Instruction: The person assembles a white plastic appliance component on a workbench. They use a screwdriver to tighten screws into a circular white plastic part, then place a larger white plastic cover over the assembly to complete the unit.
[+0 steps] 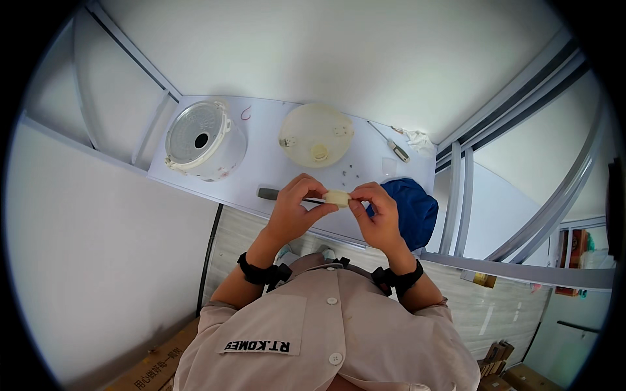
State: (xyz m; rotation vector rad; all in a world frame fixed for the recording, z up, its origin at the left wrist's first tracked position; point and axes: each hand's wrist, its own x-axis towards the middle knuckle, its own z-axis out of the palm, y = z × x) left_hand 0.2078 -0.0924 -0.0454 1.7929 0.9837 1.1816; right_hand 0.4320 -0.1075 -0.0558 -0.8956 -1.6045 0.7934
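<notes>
Between my two hands, above the table's front edge, is a small cream-coloured round plastic part [337,199]. The fingertips of my left hand [301,203] pinch its left side, and those of my right hand [375,210] pinch its right side. Under my left hand lies a screwdriver [268,193] with a grey-green handle, its shaft partly hidden by the fingers. Beyond my hands rests a cream round plastic lid [316,127] with a ring-shaped opening near its front. Several small screws [349,173] are scattered between the lid and my right hand.
A white rice-cooker body [212,143] with a metal inner lid stands at the left of the white table [261,117]. At the right lie another screwdriver [398,151], crumpled white material [419,140] and a dark blue cloth [411,212]. Metal frame posts [460,202] rise beyond the right edge.
</notes>
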